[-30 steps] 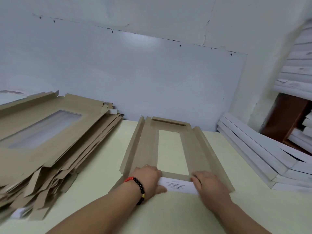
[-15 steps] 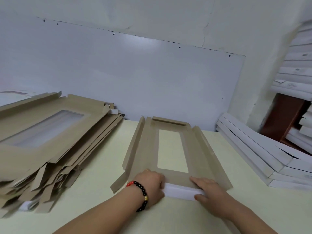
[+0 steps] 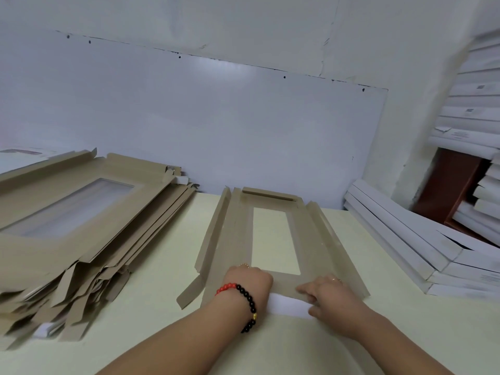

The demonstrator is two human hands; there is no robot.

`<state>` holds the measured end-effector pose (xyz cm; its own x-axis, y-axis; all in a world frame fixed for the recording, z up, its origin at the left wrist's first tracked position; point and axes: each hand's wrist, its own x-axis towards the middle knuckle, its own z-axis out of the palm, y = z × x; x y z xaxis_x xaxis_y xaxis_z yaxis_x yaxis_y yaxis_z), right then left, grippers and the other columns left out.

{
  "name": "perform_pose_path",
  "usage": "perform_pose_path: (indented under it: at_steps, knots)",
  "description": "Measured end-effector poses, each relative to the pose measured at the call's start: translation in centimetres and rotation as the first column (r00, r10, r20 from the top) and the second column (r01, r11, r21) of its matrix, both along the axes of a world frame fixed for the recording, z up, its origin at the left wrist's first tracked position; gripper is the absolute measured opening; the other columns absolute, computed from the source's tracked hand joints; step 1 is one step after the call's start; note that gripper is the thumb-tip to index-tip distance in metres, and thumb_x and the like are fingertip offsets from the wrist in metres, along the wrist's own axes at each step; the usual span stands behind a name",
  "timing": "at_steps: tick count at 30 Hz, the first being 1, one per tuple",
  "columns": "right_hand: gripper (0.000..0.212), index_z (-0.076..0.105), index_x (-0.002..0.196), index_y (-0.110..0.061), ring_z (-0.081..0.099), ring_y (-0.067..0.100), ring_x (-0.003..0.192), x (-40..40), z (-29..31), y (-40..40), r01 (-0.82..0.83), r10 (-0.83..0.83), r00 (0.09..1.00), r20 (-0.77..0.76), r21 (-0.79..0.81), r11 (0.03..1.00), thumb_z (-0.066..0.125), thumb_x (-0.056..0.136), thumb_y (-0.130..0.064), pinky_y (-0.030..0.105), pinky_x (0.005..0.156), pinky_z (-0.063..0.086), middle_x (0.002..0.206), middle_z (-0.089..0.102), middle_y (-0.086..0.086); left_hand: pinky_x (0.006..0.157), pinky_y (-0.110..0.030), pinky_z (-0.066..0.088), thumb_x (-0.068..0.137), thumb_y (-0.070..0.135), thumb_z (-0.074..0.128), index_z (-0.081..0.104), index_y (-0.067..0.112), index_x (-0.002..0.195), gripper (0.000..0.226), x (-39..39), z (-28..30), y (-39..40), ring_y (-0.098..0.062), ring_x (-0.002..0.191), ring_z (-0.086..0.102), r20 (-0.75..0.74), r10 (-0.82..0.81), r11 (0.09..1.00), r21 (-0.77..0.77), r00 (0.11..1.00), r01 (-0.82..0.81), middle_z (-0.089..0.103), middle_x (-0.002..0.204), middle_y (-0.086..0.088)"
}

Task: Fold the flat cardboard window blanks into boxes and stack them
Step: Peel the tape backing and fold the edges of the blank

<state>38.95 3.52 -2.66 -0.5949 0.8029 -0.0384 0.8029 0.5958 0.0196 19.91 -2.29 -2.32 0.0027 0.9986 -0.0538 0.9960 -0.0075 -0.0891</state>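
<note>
Both hands, left hand (image 3: 247,280) and right hand (image 3: 328,296), curl over my blank's (image 3: 273,234) near end flap mid-table, white finished boxes (image 3: 400,239) stacked right, big flat pile (image 3: 67,220) left to go.

The hands (image 3: 286,290) hide the blank's (image 3: 311,239) near flap ends.

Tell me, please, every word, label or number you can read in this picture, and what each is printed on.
None can be read.
Small dark print blocks on the white boxes stacked at the right: too blurred to read.
Fine print lines on the white boxes leaning at the lower right: too small to read.
White end flap between the left hand and right hand: no print shows.
</note>
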Motion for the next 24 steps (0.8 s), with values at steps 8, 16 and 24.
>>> perform_pose_path:
  at_steps: [8,16,24]
  knots:
    - [0.027,0.057,0.12,-0.036,0.054,0.013,0.112,1.8,-2.1,-2.6,-0.036,0.061,0.986,-0.152,0.16,0.986,0.049,0.094,-0.036,0.023,0.085,0.044,0.118,0.052,-0.01,0.087,-0.04,0.039,0.091,0.003,0.042,0.055,0.012,0.112,0.027,1.0,0.0,-2.6,-0.033,0.108,0.052,-0.022,-0.104,0.99,0.098,0.994,0.106,0.058,0.112,-0.012]
    - [0.067,0.072,0.1,-0.023,0.028,-0.007,0.137,2.3,-4.0,-7.2,-0.159,0.221,0.957,-0.186,0.299,0.941,0.009,0.102,-0.045,0.014,0.112,0.008,0.134,0.059,0.002,0.098,-0.042,0.04,0.097,0.036,0.04,0.056,0.009,0.126,0.042,1.7,-1.5,-5.3,-0.032,0.121,0.044,-0.054,-0.161,0.986,-0.052,0.985,0.158,0.054,0.129,-0.013]
    - [0.054,0.076,0.088,-0.024,0.056,0.0,0.116,4.3,-4.0,-5.5,-0.118,0.38,0.871,-0.312,0.618,0.777,0.027,0.1,-0.042,0.014,0.099,0.037,0.134,0.052,-0.021,0.1,-0.018,0.036,0.082,0.069,0.045,0.048,0.038,0.13,0.057,-2.2,-2.7,-7.7,-0.006,0.124,0.045,0.472,-0.122,0.964,0.264,0.873,-0.008,0.051,0.131,0.018]
